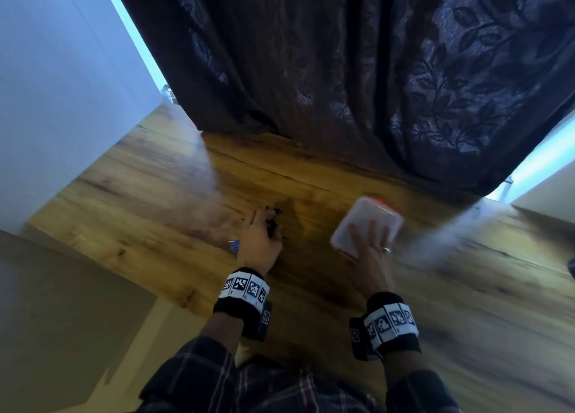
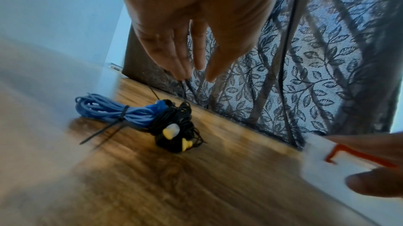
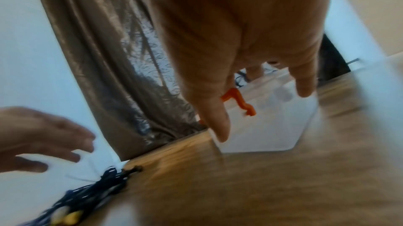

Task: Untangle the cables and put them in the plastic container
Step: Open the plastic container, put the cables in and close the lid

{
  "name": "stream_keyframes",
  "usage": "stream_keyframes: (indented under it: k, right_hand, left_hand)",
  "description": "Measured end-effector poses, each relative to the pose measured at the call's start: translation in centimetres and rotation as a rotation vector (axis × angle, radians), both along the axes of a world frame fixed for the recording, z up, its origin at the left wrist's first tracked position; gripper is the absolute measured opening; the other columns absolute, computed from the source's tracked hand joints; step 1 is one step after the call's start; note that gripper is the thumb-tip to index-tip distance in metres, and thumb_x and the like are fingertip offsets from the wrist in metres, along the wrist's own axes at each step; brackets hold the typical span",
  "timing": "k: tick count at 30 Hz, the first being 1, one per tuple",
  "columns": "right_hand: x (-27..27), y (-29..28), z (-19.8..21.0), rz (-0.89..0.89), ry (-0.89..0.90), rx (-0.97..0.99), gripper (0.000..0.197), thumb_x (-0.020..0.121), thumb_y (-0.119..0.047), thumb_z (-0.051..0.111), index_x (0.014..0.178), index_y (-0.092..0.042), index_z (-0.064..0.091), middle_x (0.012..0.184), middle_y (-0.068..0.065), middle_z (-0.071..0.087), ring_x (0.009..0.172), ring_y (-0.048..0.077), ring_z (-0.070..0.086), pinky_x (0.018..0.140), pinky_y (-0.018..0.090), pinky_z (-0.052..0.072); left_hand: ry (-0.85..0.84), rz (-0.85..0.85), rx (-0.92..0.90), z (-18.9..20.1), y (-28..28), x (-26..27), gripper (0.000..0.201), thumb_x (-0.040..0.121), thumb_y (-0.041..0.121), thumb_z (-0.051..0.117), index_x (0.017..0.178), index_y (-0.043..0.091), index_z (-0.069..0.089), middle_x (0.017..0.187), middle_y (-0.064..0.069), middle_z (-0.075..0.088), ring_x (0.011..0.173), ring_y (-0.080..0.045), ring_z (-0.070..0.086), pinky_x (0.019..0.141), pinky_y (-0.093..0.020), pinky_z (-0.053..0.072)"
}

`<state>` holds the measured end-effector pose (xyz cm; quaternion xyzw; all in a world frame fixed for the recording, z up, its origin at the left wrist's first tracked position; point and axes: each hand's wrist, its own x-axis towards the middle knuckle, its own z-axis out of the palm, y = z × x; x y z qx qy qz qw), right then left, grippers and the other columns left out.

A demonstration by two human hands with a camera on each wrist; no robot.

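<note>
Wood-grain laminate tabletop point(image 1: 161, 194) runs to a far edge where a dark curtain with a leaf pattern point(image 1: 357, 79) hangs down onto it; bare wood lies open on the near side of both hands.

Just beside that curtain's foot, on the left, sits the tangle: a light-blue cable coil bound with a black zip tie point(image 2: 109, 110), wound at one end into a knot of thin black cable with yellow and white plugs point(image 2: 174, 126). The left hand point(image 1: 259, 241) hovers directly over this tangle, fingers point(image 2: 174, 53) straight and close together, pointing down, tips not visibly touching the cables.

To the right along the curtain's hem, apart from the tangle, is a translucent white plastic container with orange-red latches point(image 1: 367, 225). The right hand point(image 1: 370, 250) rests on top of it, fingers spread and curving over its sides, thumb point(image 3: 216, 121) down one side by an orange latch point(image 3: 240, 102). The picture is blurred, so how firmly it grips I cannot tell.

Beyond the container, the tabletop's right stretch shows only blurred wood.
</note>
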<state>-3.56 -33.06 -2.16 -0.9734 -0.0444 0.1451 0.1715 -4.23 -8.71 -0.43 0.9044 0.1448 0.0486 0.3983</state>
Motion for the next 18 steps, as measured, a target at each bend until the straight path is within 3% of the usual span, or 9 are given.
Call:
stream_keyframes:
  k: [3,6,8,10,12,14,16,18]
  right_hand:
    - [0.6,2.5,1.5,0.305,0.021,0.013,0.069,0.096,-0.045,0.059,0.154,-0.048,0.023,0.168,-0.002,-0.016,0.152,0.027,-0.021,0.12,0.06,-0.011]
    - [1.0,3.3,1.7,0.406,-0.082,0.036,0.049,0.091,-0.045,0.067,0.133,-0.062,0.048,0.166,-0.008,-0.02,0.148,0.027,-0.028,0.117,0.057,-0.016]
    - [1.6,3.0,1.1,0.398,-0.121,0.094,0.043,0.085,-0.044,0.075,0.12,-0.063,0.059,0.167,-0.01,-0.015,0.149,0.029,-0.021,0.119,0.055,-0.009]
    - [2.2,2.4,0.8,0.39,-0.101,0.229,0.043,0.079,-0.037,0.082,0.116,-0.055,0.067,0.168,-0.005,0.002,0.15,0.035,-0.001,0.12,0.061,0.014]
    - [3.1,1.4,0.1,0.456,-0.151,0.309,0.042,0.071,-0.025,0.088,0.103,-0.05,0.073,0.165,-0.002,0.018,0.149,0.039,0.016,0.113,0.062,0.032]
    - [3.8,0.7,0.3,0.45,-0.116,0.327,0.045,0.069,-0.022,0.089,0.095,-0.055,0.071,0.164,-0.006,0.02,0.151,0.035,0.014,0.116,0.061,0.029]
    - [4.0,0.5,1.2,0.367,-0.028,0.249,0.048,0.071,-0.023,0.087,0.091,-0.061,0.065,0.162,-0.015,0.017,0.154,0.026,0.005,0.122,0.056,0.015]
    - [4.4,0.3,1.6,0.299,-0.014,0.206,0.044,0.072,-0.024,0.087,0.086,-0.061,0.067,0.161,-0.017,0.02,0.152,0.028,0.005,0.12,0.053,0.012]
  left_hand:
    - [-0.01,-0.152,0.011,-0.3,-0.3,-0.3,0.043,0.093,0.022,0.062,0.134,0.026,0.05,0.139,-0.002,0.049,0.128,-0.022,0.048,0.107,-0.045,0.045]
    - [-0.027,-0.25,0.129,-0.7,0.1,-0.6,0.052,0.093,0.027,0.061,0.142,0.032,0.042,0.152,0.003,0.037,0.14,-0.025,0.035,0.112,-0.052,0.037]
    - [0.027,-0.29,0.197,-0.9,0.4,-0.6,0.057,0.093,0.03,0.06,0.145,0.035,0.038,0.157,0.004,0.03,0.145,-0.026,0.029,0.113,-0.054,0.031]
    - [0.08,-0.341,0.276,-1.1,0.0,-0.8,0.056,0.095,0.034,0.059,0.147,0.033,0.038,0.16,0.005,0.026,0.146,-0.025,0.026,0.115,-0.056,0.028]
    - [0.102,-0.378,0.313,-1.4,-0.6,-1.1,0.052,0.095,0.035,0.058,0.145,0.032,0.041,0.16,0.007,0.025,0.144,-0.025,0.03,0.113,-0.059,0.03]
    - [0.106,-0.379,0.312,-1.5,-1.3,-1.4,0.051,0.095,0.033,0.058,0.144,0.029,0.043,0.16,0.004,0.025,0.141,-0.027,0.036,0.112,-0.06,0.03]
    - [0.08,-0.377,0.377,-1.3,-1.9,-1.4,0.051,0.094,0.036,0.058,0.143,0.027,0.044,0.156,-0.001,0.029,0.137,-0.029,0.037,0.112,-0.055,0.029]
    - [0.053,-0.378,0.467,-0.9,-2.6,-1.2,0.052,0.092,0.04,0.058,0.141,0.025,0.047,0.151,-0.003,0.035,0.134,-0.029,0.037,0.11,-0.05,0.028]
